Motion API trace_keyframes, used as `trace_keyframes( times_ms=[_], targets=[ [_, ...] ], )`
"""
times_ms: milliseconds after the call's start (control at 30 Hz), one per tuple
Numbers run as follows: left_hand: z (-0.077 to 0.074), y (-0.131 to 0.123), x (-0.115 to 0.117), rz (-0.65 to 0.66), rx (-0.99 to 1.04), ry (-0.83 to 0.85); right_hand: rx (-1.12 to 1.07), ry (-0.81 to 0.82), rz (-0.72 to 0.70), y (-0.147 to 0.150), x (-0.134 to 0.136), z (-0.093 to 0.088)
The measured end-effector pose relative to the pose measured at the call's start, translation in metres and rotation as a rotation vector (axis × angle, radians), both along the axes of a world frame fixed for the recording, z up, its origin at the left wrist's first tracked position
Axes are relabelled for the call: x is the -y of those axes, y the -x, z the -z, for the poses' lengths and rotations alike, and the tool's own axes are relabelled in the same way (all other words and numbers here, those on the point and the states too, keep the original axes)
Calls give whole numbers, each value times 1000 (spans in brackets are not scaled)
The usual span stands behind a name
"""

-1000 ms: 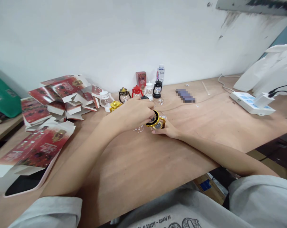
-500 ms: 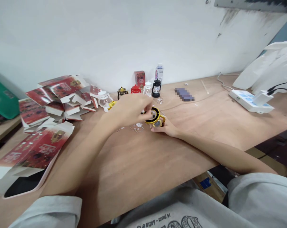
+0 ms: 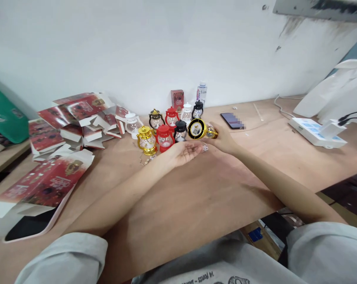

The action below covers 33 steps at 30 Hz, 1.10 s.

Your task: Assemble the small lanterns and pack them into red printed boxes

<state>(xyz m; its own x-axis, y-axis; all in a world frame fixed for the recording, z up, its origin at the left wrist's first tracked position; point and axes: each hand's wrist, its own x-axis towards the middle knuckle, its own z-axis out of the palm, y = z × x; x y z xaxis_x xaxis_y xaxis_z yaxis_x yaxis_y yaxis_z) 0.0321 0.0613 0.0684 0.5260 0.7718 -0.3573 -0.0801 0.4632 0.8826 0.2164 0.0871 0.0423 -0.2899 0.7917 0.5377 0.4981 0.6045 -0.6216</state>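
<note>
My right hand (image 3: 224, 138) is closed around a gold mini lantern (image 3: 210, 132) held on its side. The lantern's round base, black inside with a pale piece in the middle, faces left. Below it, my left hand (image 3: 186, 153) lies palm up with its fingers stretched out. Small white pieces (image 3: 205, 147) show at the left fingertips; whether they touch is unclear. Behind the left hand stand a red lantern (image 3: 165, 139), a black lantern (image 3: 181, 131) and another gold lantern (image 3: 147, 141). Further back is a row with a dark lantern (image 3: 156, 119) and a second red one (image 3: 172, 116).
Flattened red boxes (image 3: 80, 112) are heaped at the left. A small red box (image 3: 177, 99) and a bottle (image 3: 201, 93) stand by the wall. A phone (image 3: 230, 120) lies behind my right hand, and a power strip (image 3: 311, 132) sits at the right.
My left hand has drawn back from the gold lantern and turned palm up. The right hand has raised the lantern and tipped its base leftward. The front lanterns have come into view.
</note>
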Motion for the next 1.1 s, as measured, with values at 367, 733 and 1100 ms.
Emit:
trace_keyframes(
  times_ms=[367, 733, 1100],
  targets=[
    [10, -7, -6, -260, 100, 175, 1016, -762, 228, -5, -10, -47],
    [17, -54, -55, -68, -604, -531, 462, -256, 430, -74, -44, -16],
    [49, -79, -65, 267, -1309, -1116, -66, -92, 198, -93, -62, 40]
  ],
)
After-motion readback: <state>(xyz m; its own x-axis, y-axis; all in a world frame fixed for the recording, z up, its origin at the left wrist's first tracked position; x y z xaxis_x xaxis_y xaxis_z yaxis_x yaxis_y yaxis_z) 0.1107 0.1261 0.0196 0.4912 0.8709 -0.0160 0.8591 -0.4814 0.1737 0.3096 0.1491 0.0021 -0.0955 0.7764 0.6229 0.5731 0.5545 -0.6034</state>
